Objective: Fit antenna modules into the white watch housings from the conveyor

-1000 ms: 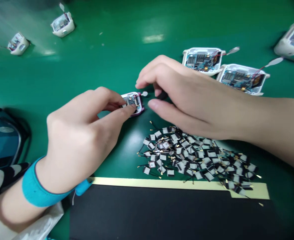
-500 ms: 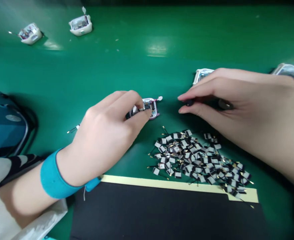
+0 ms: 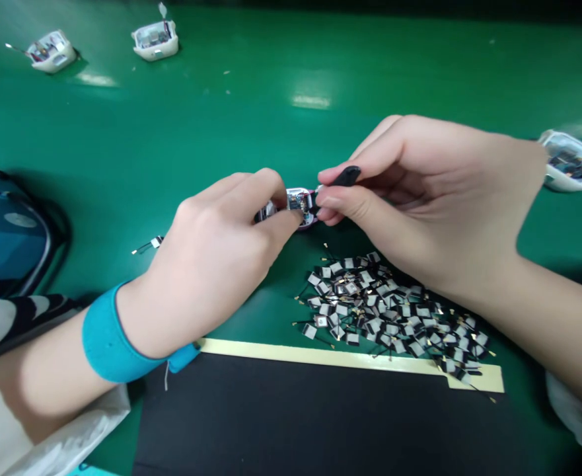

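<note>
My left hand (image 3: 216,251) is closed around a small electronic device case (image 3: 299,196), white inside with a pinkish edge. The case is open, showing a circuit board and tiny parts; its left part is hidden by my fingers. My right hand (image 3: 429,185) pinches a slim black tool (image 3: 347,176) between thumb and forefinger, at the right end of the case. Its kind and working end are hidden by the fingertips. Below both hands lies a heap of small grey-and-black antenna pieces (image 3: 370,307) with thin black leads and gold-coloured ends.
Open white device cases lie farther off: two at the back left (image 3: 155,41), (image 3: 51,51), another at the right (image 3: 573,160). One loose antenna piece (image 3: 156,242) is left of my left hand. A black sheet (image 3: 320,416) with a yellow strip (image 3: 271,350) lies in front; a blue box (image 3: 3,225) stands left.
My right hand has moved left to the case in my left hand, bringing the black tool with it. A white case formerly seen behind the right hand is now hidden.
</note>
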Motion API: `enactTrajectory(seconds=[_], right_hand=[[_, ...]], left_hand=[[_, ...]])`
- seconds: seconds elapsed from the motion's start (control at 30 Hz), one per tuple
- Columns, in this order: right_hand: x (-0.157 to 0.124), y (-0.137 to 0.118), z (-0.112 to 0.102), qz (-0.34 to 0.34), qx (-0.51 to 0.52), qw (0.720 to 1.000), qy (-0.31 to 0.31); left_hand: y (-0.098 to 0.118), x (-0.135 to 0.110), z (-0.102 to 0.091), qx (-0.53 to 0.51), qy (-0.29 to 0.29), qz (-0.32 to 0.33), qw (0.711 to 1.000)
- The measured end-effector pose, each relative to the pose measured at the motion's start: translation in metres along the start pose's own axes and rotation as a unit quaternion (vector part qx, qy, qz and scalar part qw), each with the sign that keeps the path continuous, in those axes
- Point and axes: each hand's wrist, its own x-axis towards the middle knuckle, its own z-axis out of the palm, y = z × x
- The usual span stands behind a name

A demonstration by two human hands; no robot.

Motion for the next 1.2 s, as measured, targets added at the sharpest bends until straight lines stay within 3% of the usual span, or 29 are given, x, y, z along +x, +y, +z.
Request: enactTrajectory(seconds=[0.13, 0.37, 0.53, 0.8, 1.1, 1.2], right_hand=[[-0.0006, 0.0020, 0.0008, -0.003, -0.014, 1.000, -0.006], [-0.0016, -0.0005, 0.0013, -0.047, -0.092, 0.995, 0.006], [-0.0026, -0.0017, 0.0023, -0.068, -0.132, 0.989, 0.001], [-0.0028, -0.0001, 0.0073, -0.049, -0.113, 0.992, 0.005], [0.0041, 0.0021, 0.0081, -0.012, -0.051, 0.998, -0.016], [0.0057, 0.0032, 0.0098, 0.000, -0.036, 0.999, -0.020]], left_hand=[[-0.0004, 0.0001, 0.0003, -0.015, -0.002, -0.002, 1.000], [0.0010, 0.0003, 0.0006, -0.129, -0.033, -0.070, 0.989], [0.0002, 0.0000, 0.0006, -0.089, -0.027, -0.046, 0.995], [-0.0017, 0.0011, 0.0011, -0.018, -0.017, 0.006, 1.000], [-0.0008, 0.0006, 0.0007, -0.143, -0.041, -0.063, 0.987], [-0.0012, -0.0003, 0.0018, -0.143, -0.039, -0.064, 0.987]])
